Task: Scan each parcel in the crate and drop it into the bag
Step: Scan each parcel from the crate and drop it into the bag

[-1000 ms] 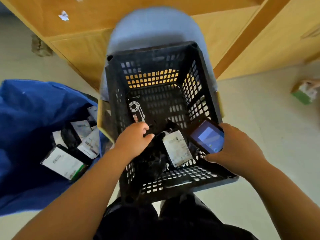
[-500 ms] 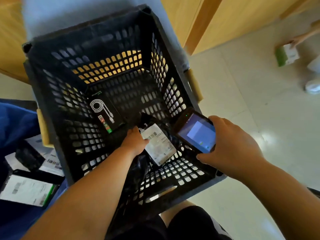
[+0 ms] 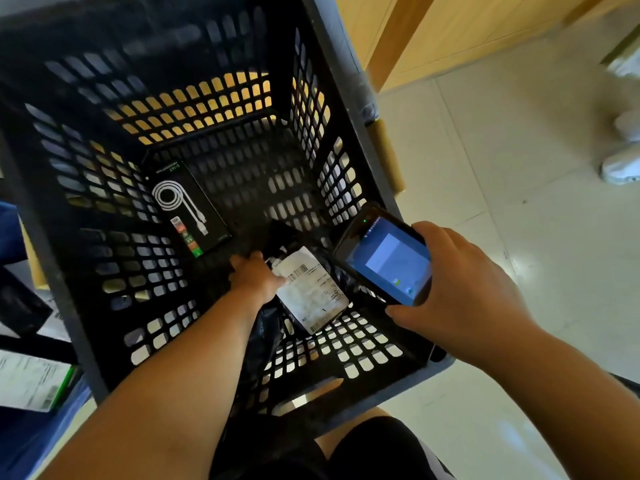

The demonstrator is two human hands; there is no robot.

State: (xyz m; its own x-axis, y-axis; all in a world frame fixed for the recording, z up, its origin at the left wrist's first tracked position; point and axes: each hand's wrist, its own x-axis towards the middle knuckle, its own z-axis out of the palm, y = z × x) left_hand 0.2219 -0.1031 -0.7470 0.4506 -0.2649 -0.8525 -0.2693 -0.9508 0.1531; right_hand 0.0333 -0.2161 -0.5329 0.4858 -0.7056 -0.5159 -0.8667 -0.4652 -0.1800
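Observation:
A black slotted crate [image 3: 104, 209] fills the view. On its floor lies a black bag parcel with a white barcode label [image 3: 311, 289]. My left hand [image 3: 254, 277] reaches deep into the crate and grips that parcel at its left edge, fingers curled under and hidden. A black box printed with a white coiled cable [image 3: 188, 207] lies at the crate's back left. My right hand [image 3: 457, 285] holds a handheld scanner [image 3: 386, 258] with a lit blue screen over the crate's right wall, angled at the label. The blue bag [image 3: 20, 441] shows at the left edge.
Labelled parcels [image 3: 31, 382] lie in the bag at the lower left. Wooden cabinets [image 3: 450, 26] stand behind the crate. Pale tiled floor [image 3: 519, 202] spreads to the right, with white shoes [image 3: 623, 157] at the far right edge. My dark-clothed knees [image 3: 363, 452] sit below the crate.
The camera has moved closer and rightward over the crate, so the bag has slid almost out of view. My left hand has gone deeper and taken hold of the labelled parcel. The scanner stays near the label.

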